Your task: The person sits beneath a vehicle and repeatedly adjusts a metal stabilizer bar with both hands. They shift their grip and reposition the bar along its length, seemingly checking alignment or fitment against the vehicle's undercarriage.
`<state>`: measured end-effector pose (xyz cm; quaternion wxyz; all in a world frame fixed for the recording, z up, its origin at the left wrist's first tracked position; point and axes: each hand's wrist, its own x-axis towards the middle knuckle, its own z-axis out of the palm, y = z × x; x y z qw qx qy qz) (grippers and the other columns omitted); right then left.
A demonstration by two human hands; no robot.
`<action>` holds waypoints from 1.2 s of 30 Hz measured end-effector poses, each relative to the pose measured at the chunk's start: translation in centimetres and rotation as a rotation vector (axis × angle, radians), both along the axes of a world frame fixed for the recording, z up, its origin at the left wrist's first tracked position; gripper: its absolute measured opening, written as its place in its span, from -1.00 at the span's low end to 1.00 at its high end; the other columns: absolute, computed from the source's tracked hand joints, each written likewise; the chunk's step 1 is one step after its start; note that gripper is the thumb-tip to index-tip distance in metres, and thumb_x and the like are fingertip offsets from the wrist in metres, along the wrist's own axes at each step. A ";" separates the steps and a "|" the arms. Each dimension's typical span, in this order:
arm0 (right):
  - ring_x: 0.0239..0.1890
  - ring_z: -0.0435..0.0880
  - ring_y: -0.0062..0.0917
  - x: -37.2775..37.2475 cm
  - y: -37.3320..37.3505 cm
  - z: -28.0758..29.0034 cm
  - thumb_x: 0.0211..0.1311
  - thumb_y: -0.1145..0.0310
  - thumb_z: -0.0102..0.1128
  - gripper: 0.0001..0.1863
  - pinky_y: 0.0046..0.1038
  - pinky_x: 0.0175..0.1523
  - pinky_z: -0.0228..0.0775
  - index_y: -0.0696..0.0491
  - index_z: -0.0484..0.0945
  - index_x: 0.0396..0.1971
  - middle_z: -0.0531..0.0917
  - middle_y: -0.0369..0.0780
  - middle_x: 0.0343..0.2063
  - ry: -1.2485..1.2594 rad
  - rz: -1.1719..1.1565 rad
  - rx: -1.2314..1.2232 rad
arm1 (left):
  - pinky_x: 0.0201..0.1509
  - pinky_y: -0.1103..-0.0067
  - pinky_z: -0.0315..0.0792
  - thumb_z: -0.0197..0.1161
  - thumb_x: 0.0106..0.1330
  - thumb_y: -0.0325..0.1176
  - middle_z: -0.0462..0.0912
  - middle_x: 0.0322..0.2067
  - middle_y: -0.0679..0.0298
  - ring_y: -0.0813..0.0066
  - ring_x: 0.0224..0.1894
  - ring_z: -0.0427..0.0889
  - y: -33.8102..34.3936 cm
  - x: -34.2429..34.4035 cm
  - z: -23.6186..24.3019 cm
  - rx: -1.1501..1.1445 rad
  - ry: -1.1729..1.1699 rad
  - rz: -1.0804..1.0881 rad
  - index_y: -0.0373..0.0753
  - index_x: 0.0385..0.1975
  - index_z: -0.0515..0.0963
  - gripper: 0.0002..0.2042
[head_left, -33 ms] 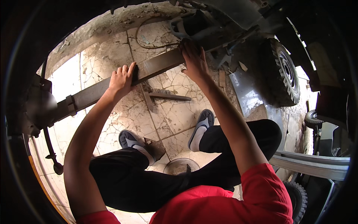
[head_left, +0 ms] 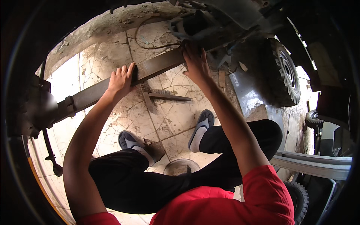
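A long, flat grey metal bar (head_left: 162, 63), like a vehicle's leaf spring, runs slantwise before me from lower left to upper right. My left hand (head_left: 120, 80) grips it left of its middle, fingers bent over the top. A dark patch shows beside the index finger; I cannot tell whether it is a shadow or a thing. Farther right, my right hand (head_left: 196, 64) is wrapped around the bar, its thumb on the near side and its fingertips lost in shade. Near the bar's left end sits a metal clamp (head_left: 70, 105).
On the cracked tile floor between bar and feet lies a wire brush (head_left: 170, 97) with a wooden handle. A round metal lid (head_left: 182, 167) is by my legs. A treaded wheel (head_left: 288, 73) stands at right, above a pale metal rail (head_left: 315, 165). Dark vehicle parts hang overhead.
Hardly anything differs: the whole view has shifted very slightly, and both hands keep their places on the bar.
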<state>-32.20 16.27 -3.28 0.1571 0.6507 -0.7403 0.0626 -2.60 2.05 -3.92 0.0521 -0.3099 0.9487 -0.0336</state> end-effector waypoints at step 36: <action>0.52 0.13 -0.28 -1.2 0.6 0.7 -0.34 0.23 0.71 0.25 0.06 0.53 -0.09 -0.02 0.13 0.46 0.14 -0.08 0.48 -0.063 0.040 0.066 | 0.11 0.25 0.45 0.55 0.04 0.01 0.46 0.09 0.05 0.09 0.15 0.49 -0.4 -0.7 0.2 -0.013 0.006 0.014 -0.22 0.51 -0.04 0.11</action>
